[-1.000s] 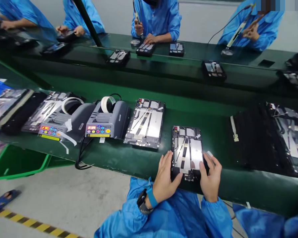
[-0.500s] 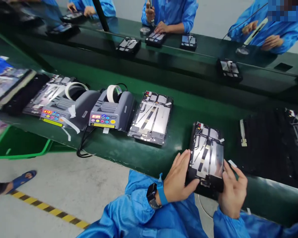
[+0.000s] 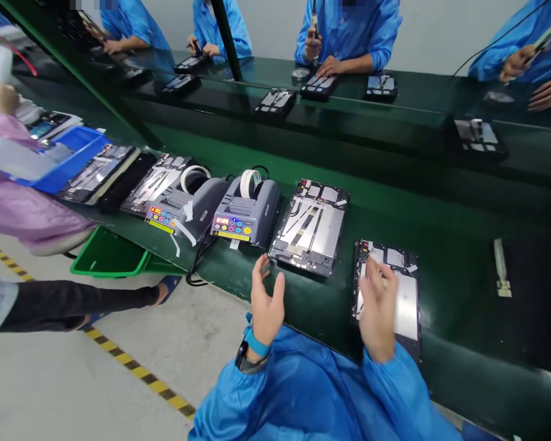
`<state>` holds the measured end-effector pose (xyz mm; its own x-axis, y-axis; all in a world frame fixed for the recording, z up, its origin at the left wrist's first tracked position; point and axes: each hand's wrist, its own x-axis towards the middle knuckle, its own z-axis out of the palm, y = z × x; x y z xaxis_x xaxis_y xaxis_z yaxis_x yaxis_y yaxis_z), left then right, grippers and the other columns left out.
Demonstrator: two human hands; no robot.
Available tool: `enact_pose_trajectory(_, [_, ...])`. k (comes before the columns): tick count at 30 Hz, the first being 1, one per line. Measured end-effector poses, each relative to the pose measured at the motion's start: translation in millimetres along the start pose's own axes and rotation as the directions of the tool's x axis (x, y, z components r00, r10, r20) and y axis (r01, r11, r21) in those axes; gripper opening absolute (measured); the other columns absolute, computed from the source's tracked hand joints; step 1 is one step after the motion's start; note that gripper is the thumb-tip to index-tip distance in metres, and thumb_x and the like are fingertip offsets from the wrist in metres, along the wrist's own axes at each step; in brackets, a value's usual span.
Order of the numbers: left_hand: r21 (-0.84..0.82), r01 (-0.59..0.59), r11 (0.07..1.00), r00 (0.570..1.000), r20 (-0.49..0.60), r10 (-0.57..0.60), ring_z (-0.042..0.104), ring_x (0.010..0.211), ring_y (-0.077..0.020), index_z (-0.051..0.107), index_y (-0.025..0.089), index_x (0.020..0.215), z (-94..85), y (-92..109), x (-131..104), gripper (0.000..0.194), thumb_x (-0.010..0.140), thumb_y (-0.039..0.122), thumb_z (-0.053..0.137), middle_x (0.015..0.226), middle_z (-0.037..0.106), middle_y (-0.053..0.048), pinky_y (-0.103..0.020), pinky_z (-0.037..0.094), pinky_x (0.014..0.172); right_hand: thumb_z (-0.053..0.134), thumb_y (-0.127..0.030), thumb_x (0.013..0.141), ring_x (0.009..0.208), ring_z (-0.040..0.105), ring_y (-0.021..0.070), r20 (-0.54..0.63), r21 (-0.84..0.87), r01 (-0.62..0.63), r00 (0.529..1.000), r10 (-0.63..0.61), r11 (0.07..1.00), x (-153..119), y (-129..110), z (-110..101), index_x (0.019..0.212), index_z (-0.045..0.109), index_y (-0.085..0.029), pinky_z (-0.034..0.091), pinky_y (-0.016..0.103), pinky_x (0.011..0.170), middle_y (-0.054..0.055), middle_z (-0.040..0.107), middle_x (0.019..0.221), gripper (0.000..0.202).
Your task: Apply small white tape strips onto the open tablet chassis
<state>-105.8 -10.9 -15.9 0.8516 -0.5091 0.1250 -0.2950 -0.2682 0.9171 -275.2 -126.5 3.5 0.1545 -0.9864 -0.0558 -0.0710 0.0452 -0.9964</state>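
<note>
My left hand is raised near the bench edge, empty, with its thumb and fingers apart. Just beyond its fingertips lies an opened tablet with a silver battery area and black flat cables, seemingly on top of a stack. Over a second opened tablet at the right hovers my right hand, covering part of its left side. Motion blurs its bent fingers, so I cannot make out whether it holds anything or touches the tablet.
Two grey tape dispensers with white tape rolls stand left of the tablets. Further left are more opened tablets, a blue tray and a green bin below. A black mat lies right; co-workers sit across.
Both hands have let go of the right tablet's sides. My left hand has moved left toward the other tablet, and my right hand is now above the right one. The view has shifted left.
</note>
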Motion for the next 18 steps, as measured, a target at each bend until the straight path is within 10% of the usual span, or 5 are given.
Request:
enact_pose_trajectory(7, [-0.045, -0.028, 0.999, 0.999, -0.026, 0.027, 0.053, 0.145, -0.0256, 0.054, 0.020, 0.151, 20.3, -3, 23, 0.051, 0.110, 0.049, 0.047, 0.154, 0.056, -0.013, -0.045, 0.042, 0.124, 0.055, -0.059, 0.099, 0.161, 0.025, 0.0239, 0.085, 0.127, -0.018, 0.996, 0.007, 0.992, 24, -2, 87, 0.151, 0.031, -0.021, 0.023, 0.052, 0.132, 0.017, 0.026, 0.172, 0.069])
enact_pose_trajectory(14, [0.042, -0.283, 0.958, 0.952, -0.108, 0.286, 0.050, 0.148, -0.0245, 0.057, 0.023, 0.144, 9.8, 24, 19, 0.037, 0.107, 0.028, 0.055, 0.148, 0.061, -0.010, -0.048, 0.044, 0.122, 0.055, -0.058, 0.100, 0.156, 0.037, 0.0266, 0.008, 0.089, 0.012, 1.000, -0.013, 0.996, 22, -6, 80, 0.151, 0.033, -0.023, 0.029, 0.054, 0.129, 0.016, 0.036, 0.168, 0.066])
enact_pose_trajectory(18, [-0.044, -0.366, 0.929, 0.930, -0.053, 0.364, 0.057, 0.141, -0.0250, 0.059, 0.022, 0.137, 20.7, 50, 11, 0.033, 0.103, 0.022, 0.061, 0.144, 0.065, -0.010, -0.049, 0.049, 0.117, 0.050, -0.051, 0.102, 0.151, 0.043, 0.0312, -0.091, -0.116, 0.143, 0.984, -0.154, 0.983, 20, -10, 34, 0.153, 0.044, -0.023, 0.035, 0.058, 0.126, 0.012, 0.046, 0.161, 0.059])
